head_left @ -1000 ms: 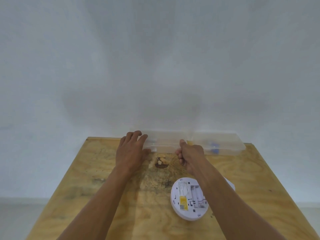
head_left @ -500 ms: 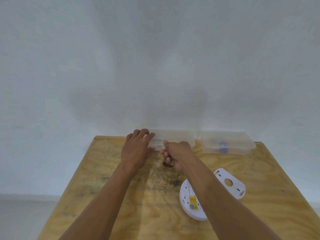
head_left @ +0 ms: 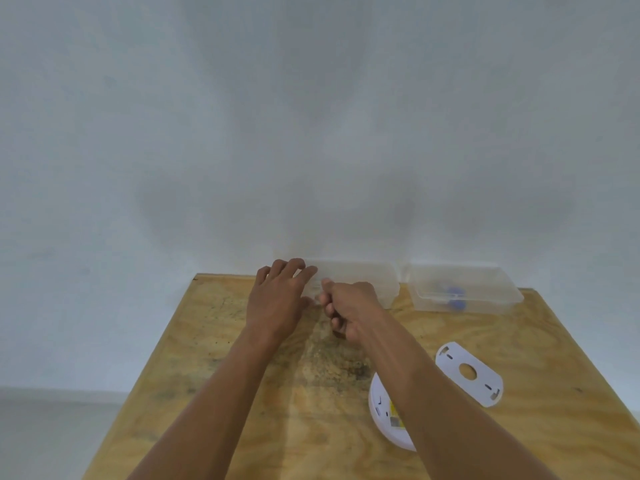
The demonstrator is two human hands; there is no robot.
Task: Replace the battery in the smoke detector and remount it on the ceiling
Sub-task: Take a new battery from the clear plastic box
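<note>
The white round smoke detector (head_left: 381, 410) lies back-side up at the table's front right, half hidden under my right forearm; a yellow label shows. Its white mounting plate (head_left: 467, 374) lies apart to the right. A clear lidded container (head_left: 363, 275) stands at the table's back edge. My left hand (head_left: 280, 299) rests on its left end with fingers spread. My right hand (head_left: 349, 310) is curled at the container's front rim, thumb up against the lid edge. Whatever is inside the fist is hidden.
A second clear container (head_left: 485, 299) with small blue items inside stands to the right at the back. The plywood table (head_left: 225, 393) meets a plain white wall; its left and right edges drop to the floor.
My right hand slid left along the front of the left container, from its right end toward the middle. The view shifted, uncovering the mounting plate. My left hand stayed on the container.
</note>
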